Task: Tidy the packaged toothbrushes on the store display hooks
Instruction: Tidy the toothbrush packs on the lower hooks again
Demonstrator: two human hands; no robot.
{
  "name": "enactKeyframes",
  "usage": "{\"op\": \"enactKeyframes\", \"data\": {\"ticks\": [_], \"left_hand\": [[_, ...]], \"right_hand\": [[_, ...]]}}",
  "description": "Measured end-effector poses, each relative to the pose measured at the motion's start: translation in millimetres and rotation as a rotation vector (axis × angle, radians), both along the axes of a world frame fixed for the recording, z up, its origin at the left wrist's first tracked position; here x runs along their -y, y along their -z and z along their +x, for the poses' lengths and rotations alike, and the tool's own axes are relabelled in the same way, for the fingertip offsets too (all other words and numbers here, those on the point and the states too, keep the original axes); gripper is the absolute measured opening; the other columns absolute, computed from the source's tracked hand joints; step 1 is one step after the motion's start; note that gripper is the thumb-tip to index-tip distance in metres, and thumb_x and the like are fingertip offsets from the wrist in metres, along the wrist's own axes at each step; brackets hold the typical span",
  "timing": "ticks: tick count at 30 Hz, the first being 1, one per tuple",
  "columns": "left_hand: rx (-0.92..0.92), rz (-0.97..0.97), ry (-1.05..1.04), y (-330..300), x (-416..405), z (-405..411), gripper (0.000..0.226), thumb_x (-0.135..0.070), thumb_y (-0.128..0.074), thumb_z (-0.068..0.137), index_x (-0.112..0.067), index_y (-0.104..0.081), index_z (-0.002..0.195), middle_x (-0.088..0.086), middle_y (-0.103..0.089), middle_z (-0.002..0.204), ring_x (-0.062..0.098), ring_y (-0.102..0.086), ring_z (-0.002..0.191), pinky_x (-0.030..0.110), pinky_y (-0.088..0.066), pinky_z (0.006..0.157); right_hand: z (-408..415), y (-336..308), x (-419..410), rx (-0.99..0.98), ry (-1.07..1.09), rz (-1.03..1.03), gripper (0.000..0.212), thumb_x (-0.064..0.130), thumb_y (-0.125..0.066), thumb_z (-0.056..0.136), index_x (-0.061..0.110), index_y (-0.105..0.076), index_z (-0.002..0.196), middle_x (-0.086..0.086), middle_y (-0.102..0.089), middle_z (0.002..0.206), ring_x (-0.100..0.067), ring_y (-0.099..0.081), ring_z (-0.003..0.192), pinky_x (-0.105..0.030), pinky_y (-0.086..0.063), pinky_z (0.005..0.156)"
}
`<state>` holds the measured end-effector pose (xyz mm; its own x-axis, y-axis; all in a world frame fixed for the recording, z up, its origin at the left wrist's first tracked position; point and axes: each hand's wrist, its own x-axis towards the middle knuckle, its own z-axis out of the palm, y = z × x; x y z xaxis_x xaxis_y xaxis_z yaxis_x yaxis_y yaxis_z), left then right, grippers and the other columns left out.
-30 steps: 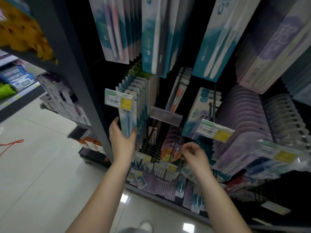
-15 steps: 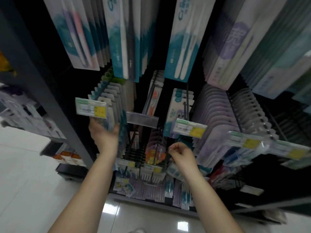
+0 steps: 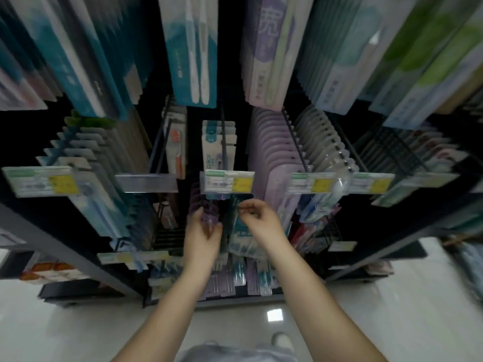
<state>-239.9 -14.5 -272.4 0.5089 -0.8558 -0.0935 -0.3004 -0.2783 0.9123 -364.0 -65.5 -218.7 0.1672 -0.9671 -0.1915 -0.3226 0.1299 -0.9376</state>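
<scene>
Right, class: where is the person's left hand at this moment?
In the head view, the left hand is low in the centre, on purple packs just below the middle price tag, left of the right hand.

Pale glossy floor tiles (image 3: 379, 317) underfoot, mirroring a square ceiling light (image 3: 275, 315). Dark display rack (image 3: 86, 259) on a black base, dim between its rows. Another shelf (image 3: 467, 259) at far right, apparently, too blurred to read.

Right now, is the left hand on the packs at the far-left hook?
No, the left hand is at the purple packs on the centre hook, beside the right hand.
</scene>
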Motion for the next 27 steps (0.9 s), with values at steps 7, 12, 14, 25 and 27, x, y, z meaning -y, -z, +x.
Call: {"op": "enactKeyframes", "data": {"ticks": [7,12,14,25,27], "left_hand": [[0.029,-0.100,0.249,-12.9,5.4,-64.4,0.030,-0.025,-0.057,0.083,-0.025,-0.054,0.112,-0.002,-0.063,0.110,0.017,-0.060,0.103,0.043,-0.049,0.091],[0.037,-0.109,0.360,-23.6,11.3,-97.7,0.041,-0.013,-0.058,0.089,-0.020,-0.052,0.129,-0.001,-0.059,0.124,0.013,-0.056,0.113,0.029,-0.044,0.097],[0.055,-0.106,0.381,-28.4,14.8,-107.4,0.045,-0.014,-0.058,0.089,-0.018,-0.050,0.133,-0.001,-0.057,0.129,0.012,-0.053,0.116,0.025,-0.040,0.097],[0.122,-0.102,0.467,-41.4,42.7,-150.4,0.047,-0.023,-0.055,0.092,-0.024,-0.044,0.138,-0.002,-0.048,0.140,0.012,-0.043,0.129,0.037,-0.037,0.108],[0.124,-0.094,0.477,-44.4,48.5,-159.7,0.050,-0.024,-0.055,0.092,-0.026,-0.040,0.140,-0.004,-0.046,0.141,0.011,-0.042,0.130,0.039,-0.037,0.108]], "right_hand": [[-56.7,2.9,-4.9,-0.047,0.031,-0.033,0.016,0.004,-0.058,0.086,0.009,-0.067,0.099,0.004,-0.062,0.086,-0.004,-0.058,0.078,-0.011,-0.044,0.073],[-92.9,6.9,-7.4,0.012,0.100,0.015,0.019,0.008,-0.059,0.086,0.014,-0.067,0.102,0.003,-0.068,0.097,-0.011,-0.064,0.092,-0.020,-0.049,0.084],[-105.2,6.1,-6.3,0.007,0.131,0.022,0.017,0.008,-0.059,0.086,0.020,-0.067,0.096,0.007,-0.067,0.091,-0.012,-0.064,0.091,-0.026,-0.050,0.085],[-167.7,-9.5,6.2,-0.031,0.176,0.001,0.015,0.011,-0.058,0.089,0.021,-0.066,0.096,0.009,-0.066,0.092,-0.007,-0.062,0.091,-0.021,-0.048,0.081],[-178.6,-13.4,8.6,-0.016,0.188,-0.004,0.014,0.011,-0.058,0.089,0.022,-0.064,0.093,0.010,-0.064,0.088,-0.008,-0.061,0.087,-0.020,-0.049,0.078]]}}
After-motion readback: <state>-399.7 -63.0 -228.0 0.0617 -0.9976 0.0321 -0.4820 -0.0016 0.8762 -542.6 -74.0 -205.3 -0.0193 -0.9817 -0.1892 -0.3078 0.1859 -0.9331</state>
